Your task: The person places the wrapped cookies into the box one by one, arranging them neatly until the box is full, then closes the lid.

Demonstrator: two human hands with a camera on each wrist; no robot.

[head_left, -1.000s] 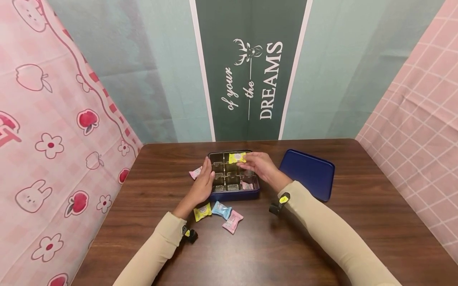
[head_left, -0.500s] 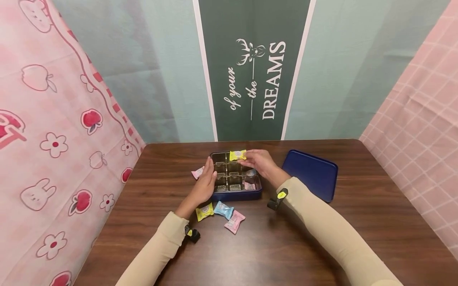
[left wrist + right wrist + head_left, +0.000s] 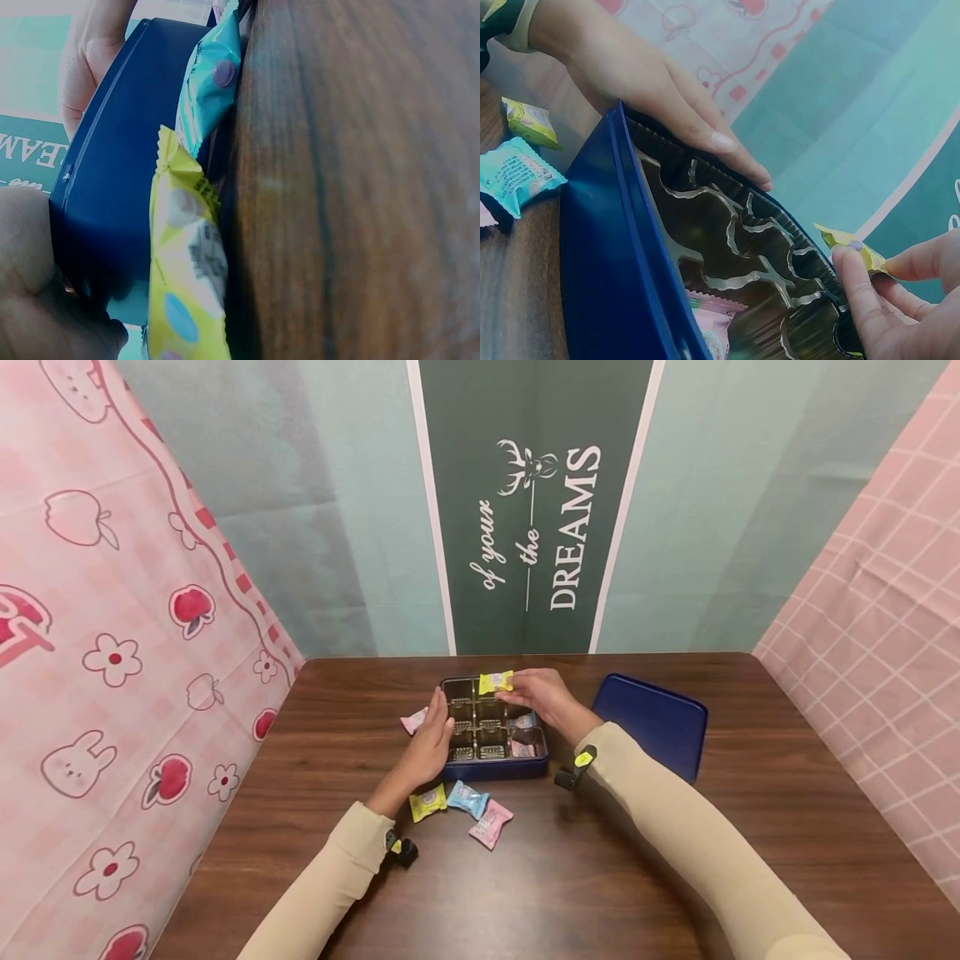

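A navy blue box [image 3: 495, 771] with a clear divided tray inside lies open on the table. My left hand [image 3: 426, 745] rests along its left side with straight fingers. Over the back of the tray, my right hand [image 3: 549, 700] pinches a yellow wrapped candy [image 3: 496, 682] between thumb and fingers, also visible in the right wrist view. The tray's right column holds a blue wrapped candy [image 3: 524, 722] and, in its front compartment, a pink wrapped candy [image 3: 714, 322].
In front of the box lie a yellow candy [image 3: 428, 803], a blue candy [image 3: 468, 799] and a pink candy [image 3: 491, 824]. Another pink candy [image 3: 412, 721] lies left of the box, partly behind the left hand. The blue lid [image 3: 651, 727] lies at the right.
My right hand has moved slightly toward the back of the box with the yellow candy pinched in it. The left hand stays at the box's side.
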